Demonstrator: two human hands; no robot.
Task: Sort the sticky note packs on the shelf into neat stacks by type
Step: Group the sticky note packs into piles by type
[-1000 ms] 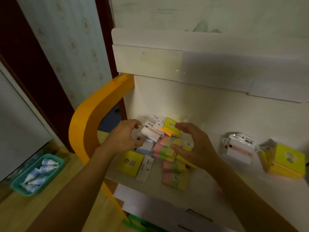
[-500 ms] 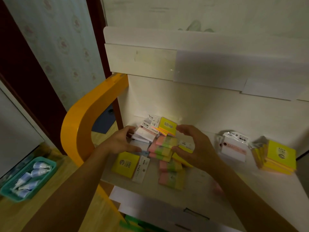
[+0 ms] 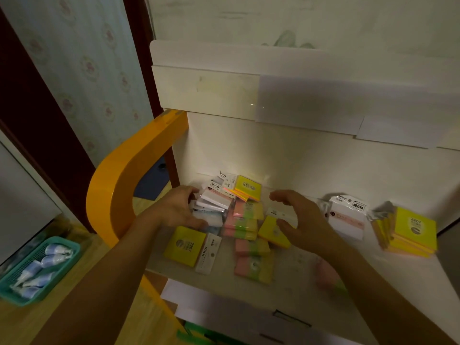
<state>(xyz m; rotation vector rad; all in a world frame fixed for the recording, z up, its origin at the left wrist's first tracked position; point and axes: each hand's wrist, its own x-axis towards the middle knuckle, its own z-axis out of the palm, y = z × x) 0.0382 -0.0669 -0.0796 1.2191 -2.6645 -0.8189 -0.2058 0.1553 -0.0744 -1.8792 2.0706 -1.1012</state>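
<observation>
Left hand (image 3: 179, 212): fingers grip white plastic-wrapped sticky note packs (image 3: 213, 200) left of the pink-green-yellow striped packs (image 3: 245, 221).
Right hand (image 3: 302, 224): fingers spread open, right of them.

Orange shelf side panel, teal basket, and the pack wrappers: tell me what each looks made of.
Orange side panel: likely lacquered or laminated board; smooth, glossy, with soft highlights along its curve.
Teal basket: moulded plastic, judging by its fine mesh walls.
Wrappers, as on the white pack: thin clear film, crinkled and glinting at the edges.
</observation>
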